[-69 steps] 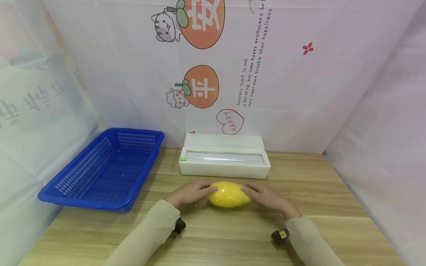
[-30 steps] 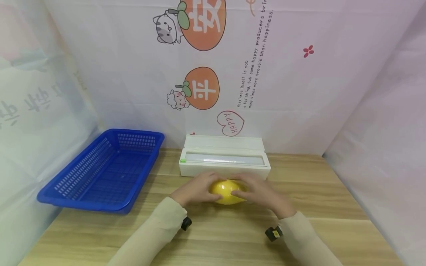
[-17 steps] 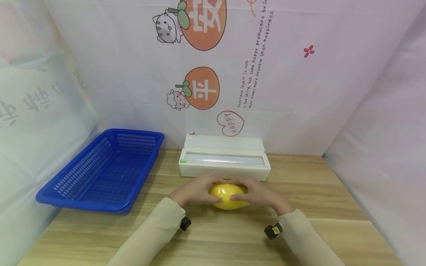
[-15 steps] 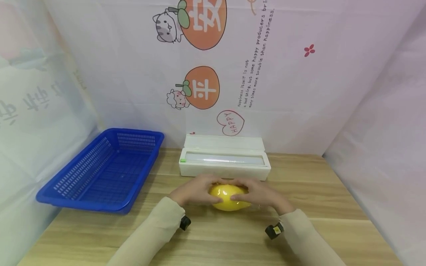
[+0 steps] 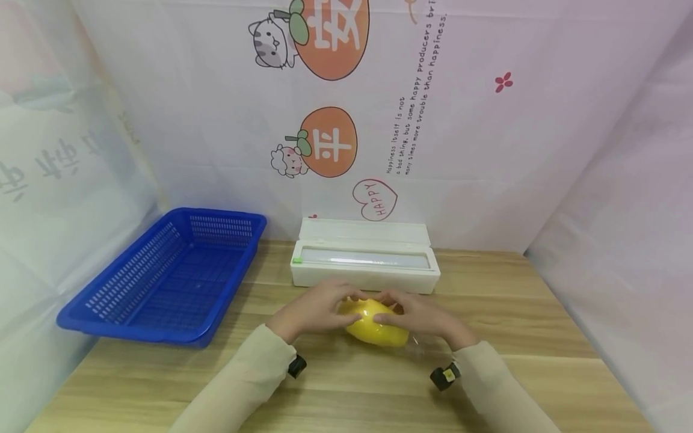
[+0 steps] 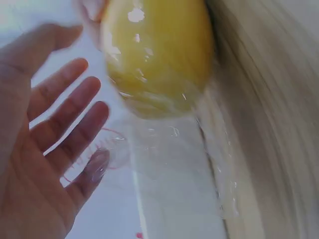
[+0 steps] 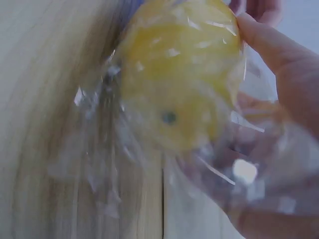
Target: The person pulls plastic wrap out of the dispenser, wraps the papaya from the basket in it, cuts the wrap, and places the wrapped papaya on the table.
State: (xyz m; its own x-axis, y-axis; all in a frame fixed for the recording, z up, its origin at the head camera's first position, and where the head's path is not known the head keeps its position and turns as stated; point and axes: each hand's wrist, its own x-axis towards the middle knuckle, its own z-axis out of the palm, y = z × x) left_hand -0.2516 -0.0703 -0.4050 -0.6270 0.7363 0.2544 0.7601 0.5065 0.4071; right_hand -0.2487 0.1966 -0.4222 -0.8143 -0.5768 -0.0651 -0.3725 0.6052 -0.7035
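A glossy yellow fruit [image 5: 376, 332], lemon- or mango-like, is wrapped in clear plastic film with loose ends [image 7: 97, 164]. A small dark spot shows at one tip in the right wrist view. My right hand [image 5: 419, 314] grips the fruit, thumb on the near side and fingers round the far side, partly behind film. My left hand [image 5: 318, 310] is at its left end in the head view. In the left wrist view, the left hand's fingers [image 6: 70, 134] are spread, with a gap between them and the fruit [image 6: 159, 55].
Behind the hands stands a white cling film box [image 5: 365, 278], its lid raised and a film roll inside. At the left is a blue slotted basket [image 5: 224, 294]. All stand on a wooden table [image 5: 368, 397] with white printed sheeting [image 5: 460, 150] around it.
The fruit has turned, its right end now angled toward the near side. Both hands earlier came over the fruit from its two ends; the left has since shifted slightly left.
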